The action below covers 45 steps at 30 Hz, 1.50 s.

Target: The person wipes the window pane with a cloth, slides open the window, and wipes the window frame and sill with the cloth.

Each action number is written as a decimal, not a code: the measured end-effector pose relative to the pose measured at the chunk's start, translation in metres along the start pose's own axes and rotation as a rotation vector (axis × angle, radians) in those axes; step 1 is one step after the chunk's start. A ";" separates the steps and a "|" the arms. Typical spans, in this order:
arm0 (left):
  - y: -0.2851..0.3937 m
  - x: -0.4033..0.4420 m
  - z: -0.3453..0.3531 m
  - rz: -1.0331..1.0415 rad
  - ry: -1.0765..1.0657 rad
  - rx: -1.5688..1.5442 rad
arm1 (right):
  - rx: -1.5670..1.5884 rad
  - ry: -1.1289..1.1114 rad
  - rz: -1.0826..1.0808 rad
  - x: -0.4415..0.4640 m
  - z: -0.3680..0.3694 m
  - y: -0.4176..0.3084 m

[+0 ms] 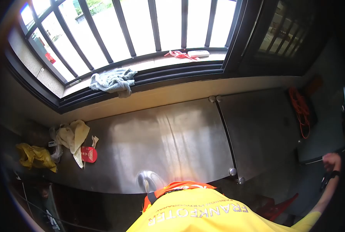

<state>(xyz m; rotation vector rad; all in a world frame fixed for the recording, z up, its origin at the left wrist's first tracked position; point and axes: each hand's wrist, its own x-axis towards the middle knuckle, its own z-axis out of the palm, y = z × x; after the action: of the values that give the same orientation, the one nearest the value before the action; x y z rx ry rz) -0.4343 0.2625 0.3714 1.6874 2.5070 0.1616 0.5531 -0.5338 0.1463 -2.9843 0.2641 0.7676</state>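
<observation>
My right hand [330, 161] is at the far right, with the arm reaching forward and a dark band on the wrist. Its fingers look curled, close to the edge of a grey panel [319, 149]. Whatever they may hold is hidden. My left hand does not show; only a dim strip of what may be my left forearm appears at the lower left edge. In front of my body stands a metal-topped table [141, 135]. A shiny, rounded metal item [148, 181] sits at its near edge.
A second metal table [257, 131] adjoins on the right, with an orange cord [300, 112] beyond. On the left lie a yellow bag [36, 156], cream cloth [74, 135] and red packet [89, 154]. A grey-blue rag [114, 81] hangs over the barred window's sill.
</observation>
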 end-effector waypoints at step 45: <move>0.511 -0.170 0.527 0.984 -0.384 -1.164 | 0.489 1.437 -1.548 -0.120 0.186 -0.588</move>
<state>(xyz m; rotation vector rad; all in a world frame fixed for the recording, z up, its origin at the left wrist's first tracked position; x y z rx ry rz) 0.1782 0.3095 -0.0656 1.8254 0.7417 0.9889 0.4653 0.0797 0.0445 -1.7049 -1.3338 -1.2721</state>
